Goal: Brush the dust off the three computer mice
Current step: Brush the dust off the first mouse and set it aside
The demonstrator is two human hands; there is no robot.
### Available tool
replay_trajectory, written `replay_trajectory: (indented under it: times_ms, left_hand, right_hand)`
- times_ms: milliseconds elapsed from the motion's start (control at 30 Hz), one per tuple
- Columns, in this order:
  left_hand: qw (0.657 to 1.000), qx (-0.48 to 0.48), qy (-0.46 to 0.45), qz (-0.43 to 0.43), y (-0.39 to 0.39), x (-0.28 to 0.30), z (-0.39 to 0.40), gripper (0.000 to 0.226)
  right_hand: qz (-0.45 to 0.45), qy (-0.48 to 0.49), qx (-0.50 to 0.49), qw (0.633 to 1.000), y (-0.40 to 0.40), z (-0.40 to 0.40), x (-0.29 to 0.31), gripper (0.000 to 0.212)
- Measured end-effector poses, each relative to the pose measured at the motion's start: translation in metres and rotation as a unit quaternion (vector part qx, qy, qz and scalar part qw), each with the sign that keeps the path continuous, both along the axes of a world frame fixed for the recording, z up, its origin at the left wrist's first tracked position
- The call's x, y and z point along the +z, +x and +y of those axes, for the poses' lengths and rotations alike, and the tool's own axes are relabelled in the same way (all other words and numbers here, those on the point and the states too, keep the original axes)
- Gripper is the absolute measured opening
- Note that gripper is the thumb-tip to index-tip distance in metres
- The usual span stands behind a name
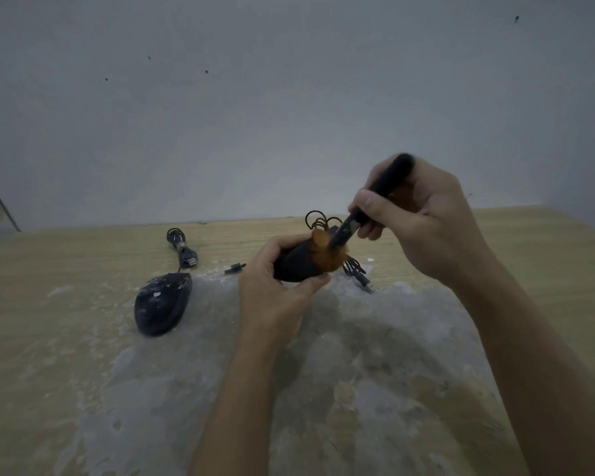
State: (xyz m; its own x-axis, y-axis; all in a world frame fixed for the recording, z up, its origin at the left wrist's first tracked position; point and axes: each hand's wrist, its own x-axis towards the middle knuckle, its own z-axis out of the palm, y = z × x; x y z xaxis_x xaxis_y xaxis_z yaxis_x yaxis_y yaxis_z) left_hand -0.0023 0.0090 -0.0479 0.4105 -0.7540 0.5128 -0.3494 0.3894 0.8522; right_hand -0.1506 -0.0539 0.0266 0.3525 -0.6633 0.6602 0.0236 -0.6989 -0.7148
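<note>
While the left hand (pixel 275 290) grips a black mouse (pixel 298 266) just above the dusty table (pixel 83 355), fingers curled around its body, the right hand (pixel 423 214) pinches a black-handled brush (pixel 368 204), orange bristles splayed against the mouse's front. Left of that mouse, a second dusty mouse (pixel 162 304) lies on the table.

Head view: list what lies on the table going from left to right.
Dusty black mouse lying on the table → its bundled cable just behind → left hand holding a second mouse → brush held in the right hand.
</note>
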Motion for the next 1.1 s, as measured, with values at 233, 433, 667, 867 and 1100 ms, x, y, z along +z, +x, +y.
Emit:
replay_trajectory:
  times_ms: [233, 433, 667, 867, 1100]
  left_hand:
    - [1.0, 0.003, 0.006, -0.008, -0.002, -0.002, -0.001, 0.049]
    - [1.0, -0.02, -0.011, 0.016, -0.001, 0.001, 0.0, 0.051]
    - [1.0, -0.008, -0.005, 0.0, -0.002, -0.001, 0.0, 0.049]
    - [1.0, -0.002, -0.01, 0.019, -0.002, -0.001, -0.001, 0.049]
    - [0.998, 0.01, -0.027, 0.051, 0.003, -0.003, 0.001, 0.046]
  right_hand:
    - [0.009, 0.008, 0.005, 1.0, 0.001, 0.001, 0.001, 0.006]
    - [-0.061, -0.052, -0.188, 0.979, -0.002, -0.008, -0.001, 0.008]
    - [-0.017, -0.018, -0.099, 0.995, 0.002, -0.003, -0.001, 0.007]
    - [0.0, -0.08, -0.082, 0.993, -0.001, 0.003, 0.005, 0.008]
    - [0.043, -0.085, -0.061, 0.994, 0.005, 0.002, -0.002, 0.006]
